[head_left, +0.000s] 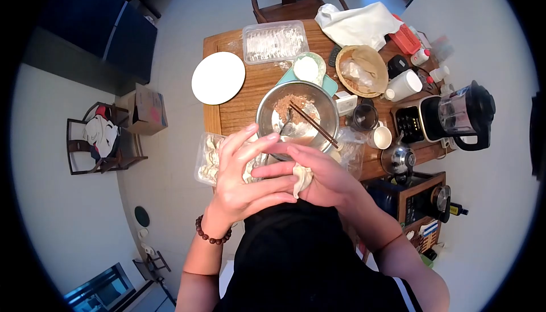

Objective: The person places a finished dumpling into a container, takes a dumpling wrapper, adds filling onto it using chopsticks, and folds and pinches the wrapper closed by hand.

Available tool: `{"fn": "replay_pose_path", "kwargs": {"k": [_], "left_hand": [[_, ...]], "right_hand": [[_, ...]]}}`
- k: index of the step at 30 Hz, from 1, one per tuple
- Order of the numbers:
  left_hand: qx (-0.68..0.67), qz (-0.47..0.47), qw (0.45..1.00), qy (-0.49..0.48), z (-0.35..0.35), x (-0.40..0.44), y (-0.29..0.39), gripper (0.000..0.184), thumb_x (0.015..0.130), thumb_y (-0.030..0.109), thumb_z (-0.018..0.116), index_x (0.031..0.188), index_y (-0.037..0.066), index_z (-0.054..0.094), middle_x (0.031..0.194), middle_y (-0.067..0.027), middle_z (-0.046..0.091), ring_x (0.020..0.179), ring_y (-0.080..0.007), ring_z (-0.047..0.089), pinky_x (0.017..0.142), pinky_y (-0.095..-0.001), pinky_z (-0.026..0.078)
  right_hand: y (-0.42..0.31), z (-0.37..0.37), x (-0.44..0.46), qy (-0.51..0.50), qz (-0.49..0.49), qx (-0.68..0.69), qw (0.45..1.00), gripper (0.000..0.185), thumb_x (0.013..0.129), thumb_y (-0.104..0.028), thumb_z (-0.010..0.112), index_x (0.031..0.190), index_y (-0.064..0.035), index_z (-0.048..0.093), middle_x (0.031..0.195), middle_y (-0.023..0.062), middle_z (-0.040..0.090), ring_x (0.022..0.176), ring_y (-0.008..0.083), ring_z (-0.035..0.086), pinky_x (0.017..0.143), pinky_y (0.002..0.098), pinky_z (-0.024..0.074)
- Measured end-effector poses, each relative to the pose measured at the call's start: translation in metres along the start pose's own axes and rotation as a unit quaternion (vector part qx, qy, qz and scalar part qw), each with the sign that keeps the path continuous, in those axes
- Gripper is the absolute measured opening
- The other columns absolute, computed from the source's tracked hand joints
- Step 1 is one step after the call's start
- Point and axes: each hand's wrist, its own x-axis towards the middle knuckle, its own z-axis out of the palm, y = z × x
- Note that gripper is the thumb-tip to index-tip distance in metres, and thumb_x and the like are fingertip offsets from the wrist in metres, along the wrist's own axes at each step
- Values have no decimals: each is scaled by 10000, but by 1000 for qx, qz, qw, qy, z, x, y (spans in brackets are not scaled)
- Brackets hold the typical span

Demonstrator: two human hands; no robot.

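Observation:
A pale dough dumpling (303, 180) is held in front of my chest, between my two hands. My right hand (327, 177) is curled around its right side, with the thumb above. From the left, my left hand (242, 181) reaches across, its lower fingertips pressed against the dumpling and its upper fingers spread. Just beyond the hands stands a steel bowl (263, 99) with ground meat filling (291, 106), a spoon (287, 121) and a pair of chopsticks (313, 121). Partly hidden behind my left hand is a clear plastic tray (200, 167) of folded dumplings.
On the wooden table (227, 119) are a white plate (218, 78), a flour-dusted tray (275, 40), a green dish of white powder (307, 69) and a basket (380, 79). A mug (380, 137), a kettle (398, 158) and a blender (463, 113) stand right. A chair (290, 8) is behind.

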Motion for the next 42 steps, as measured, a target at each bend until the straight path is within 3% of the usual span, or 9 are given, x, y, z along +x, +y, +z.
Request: {"fn": "replay_pose_path", "kwargs": {"k": [8, 17, 19, 26, 30, 32, 34, 36, 42], "left_hand": [[-3, 7, 1000, -20, 21, 2, 2, 353, 610, 398, 894, 917, 233, 839, 1369, -143, 611, 1318, -416, 502, 1073, -537, 444], [-9, 15, 1000, -1, 51, -4, 4, 344, 663, 384, 884, 903, 144, 829, 1312, -129, 644, 1337, -417, 494, 1086, -531, 430], [-30, -97, 993, 54, 59, 1, 16, 322, 682, 323, 878, 953, 157, 825, 1317, -111, 644, 1324, -373, 514, 1098, -571, 397], [-54, -26, 997, 57, 73, -17, 3, 277, 692, 285, 888, 900, 119, 813, 1339, -117, 634, 1323, -377, 527, 1103, -562, 391], [-40, -6, 998, 54, 74, -13, 3, 329, 686, 286, 904, 937, 104, 792, 1327, -142, 635, 1311, -387, 539, 1089, -552, 412], [-110, -128, 981, 91, 75, -4, 15, 463, 654, 295, 931, 1033, 86, 769, 1337, -176, 623, 1298, -392, 555, 1052, -534, 455], [-59, -128, 987, 81, 74, -7, 16, 583, 632, 294, 952, 1122, 63, 736, 1330, -190, 605, 1239, -384, 586, 1008, -496, 497], [8, -151, 987, 61, 72, -9, 21, 682, 635, 300, 968, 1199, 27, 700, 1258, -178, 587, 1113, -327, 626, 971, -447, 523], [-194, -310, 930, 44, 91, -17, 29, 470, 759, 12, 862, 1201, 15, 700, 1222, -133, 599, 936, -173, 682, 783, -310, 576]], "right_hand": [[-11, -12, -4, -13, 34, 25, 999, 439, 1122, -274, 368, 1485, -28, 399, 1290, 234, 620, 1047, 266, 697, 768, 352, 611], [-13, -19, -9, -3, -40, 18, 999, 414, 1131, -258, 339, 1443, 2, 415, 1280, 231, 606, 1226, 347, 627, 967, 440, 572], [-14, -18, -11, 22, -73, 31, 997, 458, 1121, -269, 372, 1467, 30, 391, 1326, 244, 588, 1209, 398, 630, 1005, 450, 556], [-9, -31, -13, -1, -85, 25, 996, 457, 1127, -277, 346, 1471, 20, 391, 1322, 241, 593, 1239, 391, 613, 1023, 431, 544], [-4, -29, -13, 35, -121, -6, 992, 428, 1132, -276, 345, 1442, 9, 426, 1306, 236, 614, 1236, 291, 622, 989, 412, 548], [-2, -29, -11, 44, -130, -4, 990, 431, 1132, -277, 345, 1437, 15, 428, 1306, 240, 618, 1243, 290, 619, 1013, 409, 534], [1, -30, -7, 81, -178, -33, 980, 442, 1133, -273, 323, 1434, 38, 414, 1363, 302, 569, 1321, 406, 546, 1093, 474, 478], [2, -29, -7, 105, -199, -39, 974, 440, 1133, -283, 326, 1417, 38, 424, 1368, 316, 561, 1328, 407, 541, 1111, 479, 460], [11, -32, -1, 140, -284, -141, 938, 431, 1132, -268, 330, 1400, 52, 439, 1381, 322, 559, 1333, 401, 539, 1127, 480, 441]]}}
